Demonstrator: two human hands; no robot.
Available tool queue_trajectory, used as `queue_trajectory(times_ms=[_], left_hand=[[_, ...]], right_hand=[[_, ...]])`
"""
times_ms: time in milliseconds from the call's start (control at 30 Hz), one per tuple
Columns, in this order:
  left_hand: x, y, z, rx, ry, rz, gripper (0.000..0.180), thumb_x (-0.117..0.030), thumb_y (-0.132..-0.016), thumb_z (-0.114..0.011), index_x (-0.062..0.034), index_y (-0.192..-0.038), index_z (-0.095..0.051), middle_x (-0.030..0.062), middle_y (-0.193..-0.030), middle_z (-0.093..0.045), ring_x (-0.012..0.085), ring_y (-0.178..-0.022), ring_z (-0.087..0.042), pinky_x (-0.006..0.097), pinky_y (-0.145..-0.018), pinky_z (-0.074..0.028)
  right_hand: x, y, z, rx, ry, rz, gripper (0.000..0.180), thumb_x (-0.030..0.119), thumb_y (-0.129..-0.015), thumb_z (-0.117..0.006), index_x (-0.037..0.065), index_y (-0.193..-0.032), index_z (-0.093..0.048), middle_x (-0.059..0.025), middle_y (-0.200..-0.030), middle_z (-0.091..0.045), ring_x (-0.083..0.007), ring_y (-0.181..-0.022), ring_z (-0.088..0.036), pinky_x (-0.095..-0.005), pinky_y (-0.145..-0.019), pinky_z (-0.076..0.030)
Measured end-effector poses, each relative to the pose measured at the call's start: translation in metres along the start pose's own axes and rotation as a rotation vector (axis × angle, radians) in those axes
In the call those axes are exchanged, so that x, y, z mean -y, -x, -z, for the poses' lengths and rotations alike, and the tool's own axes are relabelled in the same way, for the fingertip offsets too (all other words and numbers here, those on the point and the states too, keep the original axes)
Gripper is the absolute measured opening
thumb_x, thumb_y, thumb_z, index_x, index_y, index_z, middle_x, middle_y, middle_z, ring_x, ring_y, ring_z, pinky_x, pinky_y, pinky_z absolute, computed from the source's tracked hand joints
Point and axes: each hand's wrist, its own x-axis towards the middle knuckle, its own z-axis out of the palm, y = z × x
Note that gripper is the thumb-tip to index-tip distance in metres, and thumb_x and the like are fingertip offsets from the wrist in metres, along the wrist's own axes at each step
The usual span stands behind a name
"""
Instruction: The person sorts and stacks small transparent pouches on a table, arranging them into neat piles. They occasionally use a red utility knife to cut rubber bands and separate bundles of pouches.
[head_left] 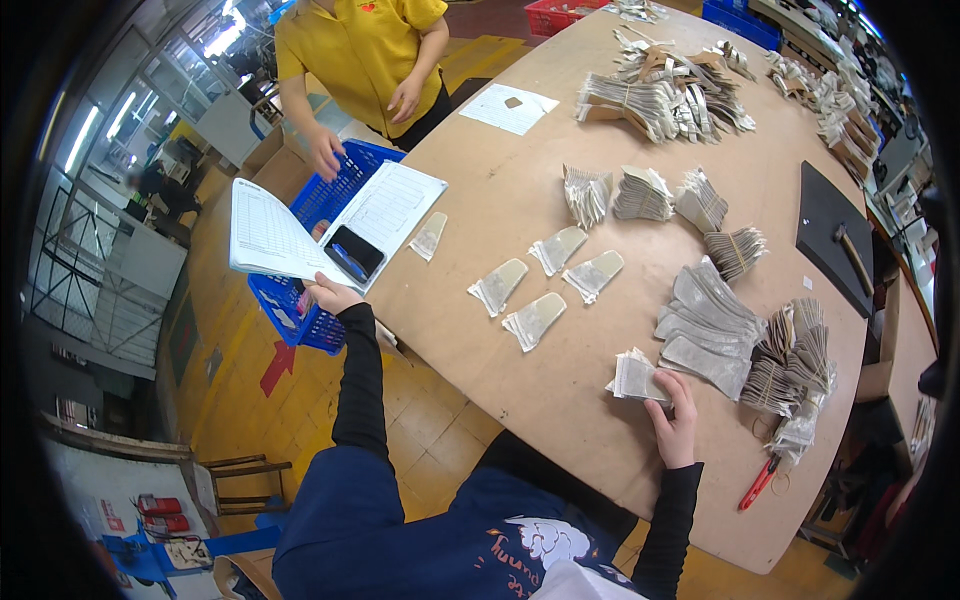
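Note:
At the table's left edge my left hand [335,295] is closed on the lower edge of an open record book [385,215], whose left page is raised. A dark phone [355,252] and a blue pen [349,262] lie on the book. My right hand [676,418] curls round a small stack of grey cut pieces [634,377] on the tabletop. Several similar flat stacks [535,320] lie left of it. Beyond it is a fanned spread of larger grey pieces [705,335], with tied bundles [770,385] to its right.
A co-worker in a yellow shirt [365,60] stands across at the far left. Blue baskets [320,330] sit below the book. The brown table [480,385] also bears a red cutter [760,482], a hammer [855,260] on a black board [820,235], and large bundles [640,100].

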Motion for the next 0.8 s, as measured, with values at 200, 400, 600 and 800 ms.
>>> queue_trajectory(times_ms=[200,400,600,800], left_hand=[[0.018,-0.001,-0.002,0.003,-0.018,0.052,0.037,-0.016,-0.105,-0.044,0.014,-0.126,-0.049,0.0331,-0.114,-0.061,0.0435,-0.103,-0.062,0.045,-0.087,-0.048],[-0.004,0.002,0.004,-0.022,-0.029,0.079,0.04,-0.02,-0.106,-0.043,0.0112,-0.13,-0.048,0.0323,-0.114,-0.062,0.0432,-0.102,-0.063,0.045,-0.084,-0.049],[-0.023,0.002,0.008,-0.005,-0.016,0.13,0.039,-0.02,-0.106,-0.043,0.0106,-0.131,-0.047,0.0306,-0.122,-0.06,0.0389,-0.109,-0.061,0.042,-0.09,-0.048],[0.0,0.002,0.006,-0.001,-0.01,0.103,0.042,-0.022,-0.106,-0.043,0.0116,-0.13,-0.048,0.0325,-0.115,-0.062,0.042,-0.102,-0.063,0.044,-0.083,-0.05]], right_hand=[[0.002,0.0,0.0,0.002,-0.001,-0.014,0.04,0.001,-0.083,-0.07,0.003,-0.122,-0.062,-0.0141,-0.127,-0.059,-0.0302,-0.116,-0.059,-0.0358,-0.095,-0.047],[0.0,0.0,0.0,-0.006,0.018,0.007,0.039,0.001,-0.083,-0.07,0.003,-0.121,-0.062,-0.0139,-0.128,-0.059,-0.03,-0.115,-0.059,-0.0355,-0.094,-0.047],[0.0,0.0,0.0,-0.004,0.005,0.007,0.04,0.001,-0.083,-0.07,0.003,-0.122,-0.062,-0.0138,-0.127,-0.059,-0.0302,-0.116,-0.059,-0.0357,-0.095,-0.047],[0.001,0.0,0.0,-0.001,0.009,-0.001,0.04,0.0,-0.082,-0.07,0.004,-0.122,-0.062,-0.0137,-0.127,-0.059,-0.0301,-0.116,-0.059,-0.0357,-0.095,-0.047]])
